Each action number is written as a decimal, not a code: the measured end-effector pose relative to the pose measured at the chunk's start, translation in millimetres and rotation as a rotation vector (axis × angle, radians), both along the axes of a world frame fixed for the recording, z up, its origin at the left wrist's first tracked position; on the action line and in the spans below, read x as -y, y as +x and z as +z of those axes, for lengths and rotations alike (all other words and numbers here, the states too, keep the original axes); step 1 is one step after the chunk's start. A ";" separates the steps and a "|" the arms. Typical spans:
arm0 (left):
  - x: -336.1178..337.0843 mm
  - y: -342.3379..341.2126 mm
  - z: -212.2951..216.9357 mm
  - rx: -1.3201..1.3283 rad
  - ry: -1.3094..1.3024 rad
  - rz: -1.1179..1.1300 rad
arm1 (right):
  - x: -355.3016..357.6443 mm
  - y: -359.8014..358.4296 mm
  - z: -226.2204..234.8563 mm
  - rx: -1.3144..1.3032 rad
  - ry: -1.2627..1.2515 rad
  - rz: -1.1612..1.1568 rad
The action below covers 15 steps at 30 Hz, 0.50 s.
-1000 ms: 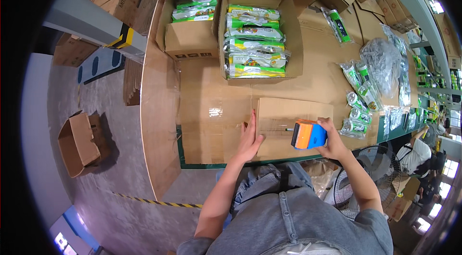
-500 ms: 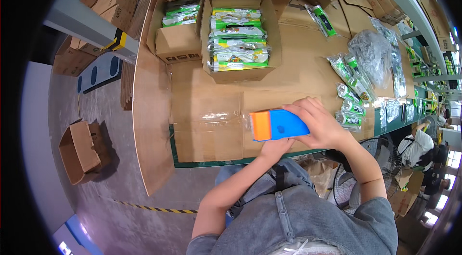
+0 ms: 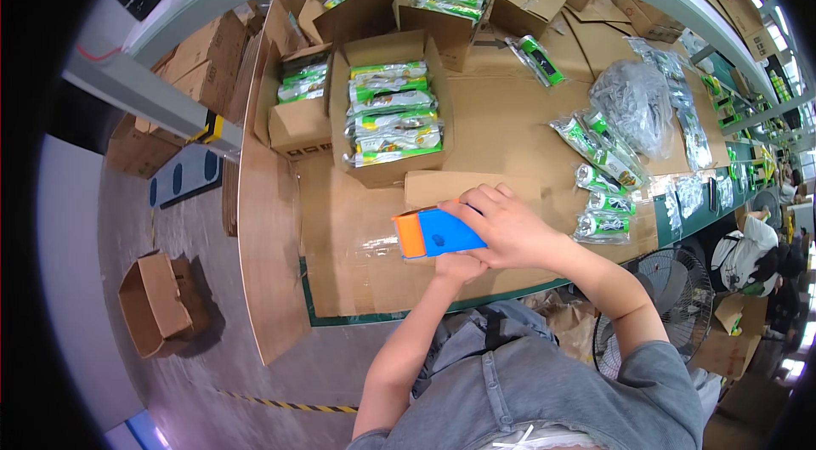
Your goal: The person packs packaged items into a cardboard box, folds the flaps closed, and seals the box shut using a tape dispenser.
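Note:
A blue and orange tape dispenser [image 3: 442, 231] is held over the near part of the cardboard-covered table, its orange end pointing left. My right hand [image 3: 510, 227] wraps over its right end from above, fingers closed. Against its underside is my left hand [image 3: 461, 266], which looks closed, with its fingertips hidden. A flat cardboard piece [image 3: 472, 189] lies just beyond the hands. Farther back, an open carton [image 3: 393, 171] holds several green and white plastic-wrapped packs [image 3: 393, 120] stacked in a row.
More open cartons [image 3: 297, 129] stand at the back left. To the right lie several wrapped green rolls [image 3: 605, 202], longer packs [image 3: 599, 144] and a heap of clear plastic bags [image 3: 633, 101]. A fan [image 3: 671, 305] stands beyond the near right edge. An upright board [image 3: 265, 280] borders the left side.
The view has shifted, so the table's contents sit lower in the picture. Both hands and the tape dispenser have moved left and now lie nearer the flat cardboard piece.

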State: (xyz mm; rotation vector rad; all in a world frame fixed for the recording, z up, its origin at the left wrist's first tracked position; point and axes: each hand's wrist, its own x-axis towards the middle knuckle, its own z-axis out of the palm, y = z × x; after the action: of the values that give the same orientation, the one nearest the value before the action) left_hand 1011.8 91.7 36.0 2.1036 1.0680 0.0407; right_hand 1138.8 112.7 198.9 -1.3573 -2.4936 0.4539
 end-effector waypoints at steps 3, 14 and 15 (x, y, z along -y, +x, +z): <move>-7.5 5.9 -0.6 -0.101 0.052 -0.013 | -5.4 8.9 -6.3 -0.128 -0.036 -0.026; -22.9 52.8 -31.5 0.358 0.049 0.184 | -7.6 49.6 -27.0 -0.186 -0.056 -0.016; -33.2 69.8 -30.5 0.366 0.064 0.123 | -10.2 44.9 -39.1 -0.220 -0.046 -0.011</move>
State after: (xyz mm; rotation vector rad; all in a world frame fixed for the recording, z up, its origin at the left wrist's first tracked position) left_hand 1081.6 124.9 5.4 1.9837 0.9790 0.5058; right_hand 1183.7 122.9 159.8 -1.2617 -2.3098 0.6253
